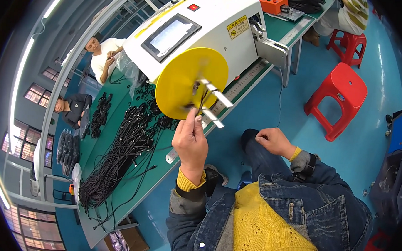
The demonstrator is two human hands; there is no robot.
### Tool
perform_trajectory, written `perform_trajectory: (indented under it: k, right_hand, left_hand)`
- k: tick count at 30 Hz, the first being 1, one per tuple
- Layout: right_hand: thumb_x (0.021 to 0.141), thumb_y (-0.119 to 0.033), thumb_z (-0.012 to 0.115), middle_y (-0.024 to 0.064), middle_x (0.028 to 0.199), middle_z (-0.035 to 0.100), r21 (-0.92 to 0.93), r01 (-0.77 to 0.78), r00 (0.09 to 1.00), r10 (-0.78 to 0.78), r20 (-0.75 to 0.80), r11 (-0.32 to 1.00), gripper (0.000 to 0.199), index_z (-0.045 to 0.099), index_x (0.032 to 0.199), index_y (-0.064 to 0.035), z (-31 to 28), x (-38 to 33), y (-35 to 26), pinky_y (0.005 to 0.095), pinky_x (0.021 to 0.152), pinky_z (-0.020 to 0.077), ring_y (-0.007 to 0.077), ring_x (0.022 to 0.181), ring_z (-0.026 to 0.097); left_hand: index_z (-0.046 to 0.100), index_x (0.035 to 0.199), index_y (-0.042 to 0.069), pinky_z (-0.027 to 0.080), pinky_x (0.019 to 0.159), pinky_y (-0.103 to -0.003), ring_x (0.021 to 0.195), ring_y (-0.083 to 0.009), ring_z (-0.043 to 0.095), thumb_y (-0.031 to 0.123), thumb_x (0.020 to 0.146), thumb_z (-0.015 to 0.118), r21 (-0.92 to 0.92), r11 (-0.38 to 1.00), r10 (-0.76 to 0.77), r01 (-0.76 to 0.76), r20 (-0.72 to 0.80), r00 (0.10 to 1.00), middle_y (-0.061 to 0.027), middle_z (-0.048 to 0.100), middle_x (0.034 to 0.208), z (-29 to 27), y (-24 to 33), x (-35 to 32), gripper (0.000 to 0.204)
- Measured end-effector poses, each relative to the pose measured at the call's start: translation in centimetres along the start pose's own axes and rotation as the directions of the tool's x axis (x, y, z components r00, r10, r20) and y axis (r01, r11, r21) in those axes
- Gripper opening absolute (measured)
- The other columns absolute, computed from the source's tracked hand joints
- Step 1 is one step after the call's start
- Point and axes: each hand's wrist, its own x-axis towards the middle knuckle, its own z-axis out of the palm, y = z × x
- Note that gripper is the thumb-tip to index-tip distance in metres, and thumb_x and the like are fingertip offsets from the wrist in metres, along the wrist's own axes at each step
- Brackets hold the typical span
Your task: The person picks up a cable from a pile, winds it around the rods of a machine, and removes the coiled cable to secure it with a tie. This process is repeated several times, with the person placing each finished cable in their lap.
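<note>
Up at the yellow disc (185, 81), the left hand (190, 141) pinches a thin black cord (202, 100) between the winder's white pegs (213, 105), likely keeping it taut; the right hand (273, 140) rests curled, empty, on the knee; more black cords (117, 153) lie across the green worktop (138, 186).

Glossy blue floor (274, 106) w/ two red plastic stools (336, 98) on it; long green tabletop (116, 184); grid windows (34, 94) and ceiling light strip (19, 79) at far left.

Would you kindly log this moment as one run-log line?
left hand: pinching black cord at yellow disc | right hand: closed, resting on knee | bench: loose black cords
</note>
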Motion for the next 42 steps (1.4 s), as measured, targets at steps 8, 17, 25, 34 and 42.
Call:
perform_trajectory:
  k: [8, 17, 25, 34, 42]
  right_hand:
    - [0.077, -0.013, 0.057, 0.0114, 0.062, 0.058, 0.000, -0.062, 0.997, 0.062, 0.041, 0.998, 0.014, 0.063, 0.078, -0.0008, 0.1, -0.8, 1.3, 0.0309, 0.055, 0.0445, 0.0200, 0.055, 0.057]
    - [0.077, -0.013, 0.056, 0.0109, 0.062, 0.058, 0.049, -0.039, 0.997, 0.035, 0.071, 0.998, 0.014, 0.063, 0.078, -0.0009, 0.6, 0.1, 1.0, 0.0306, 0.055, 0.0443, 0.0195, 0.056, 0.057]
    - [0.076, -0.014, 0.064, 0.0121, 0.069, 0.060, 0.135, 0.338, 0.932, -0.311, -0.184, 0.932, 0.015, 0.062, 0.080, -0.0007, -2.7, 4.7, -7.2, 0.0299, 0.054, 0.0448, 0.0235, 0.057, 0.057]
    - [0.069, -0.020, 0.074, 0.0109, 0.071, 0.059, 0.125, 0.269, 0.963, -0.265, -0.048, 0.955, 0.033, 0.057, 0.091, -0.0006, -3.1, 8.5, -9.5, 0.0285, 0.057, 0.0471, 0.0213, 0.061, 0.058]
    - [0.062, -0.022, 0.080, 0.0125, 0.109, 0.052, 0.274, 0.478, 0.878, -0.466, -0.113, 0.834, 0.069, 0.046, 0.117, 0.0001, -3.3, 11.7, -8.1, 0.0277, 0.077, 0.0492, 0.0187, 0.092, 0.056]
  left_hand:
    - [0.059, 0.107, -0.001, 0.042, 0.050, -0.031, 0.055, -0.0233, 0.051, 0.004, 0.084, 0.057, 0.067, 0.997, 0.026, -0.031, 0.064, 0.998, -0.0127, 0.054, 0.067, -0.7, 0.8, -0.8, 0.023]
    - [0.056, 0.110, -0.003, 0.045, 0.054, -0.031, 0.059, -0.0267, 0.056, 0.004, 0.084, 0.054, -0.118, 0.962, -0.231, 0.247, 0.134, 0.964, -0.0150, 0.058, 0.074, 0.1, 0.9, -3.1, 0.026]
    - [0.055, 0.110, -0.004, 0.046, 0.052, -0.034, 0.058, -0.0285, 0.057, 0.006, 0.084, 0.055, 0.376, 0.910, 0.104, -0.174, 0.198, 0.975, -0.0152, 0.057, 0.082, 1.1, 3.4, 0.3, 0.028]
    - [0.050, 0.112, -0.008, 0.049, 0.060, -0.036, 0.073, -0.0342, 0.060, 0.014, 0.086, 0.052, 0.436, 0.890, -0.013, -0.133, 0.315, 0.949, -0.0247, 0.051, 0.108, 0.0, 5.5, 1.9, 0.034]
    - [0.024, 0.130, -0.012, 0.033, 0.096, -0.042, 0.112, -0.0459, 0.040, 0.012, 0.089, 0.043, 0.232, 0.964, -0.005, -0.129, 0.503, 0.864, -0.0351, 0.031, 0.126, -0.5, 2.3, 2.7, 0.051]
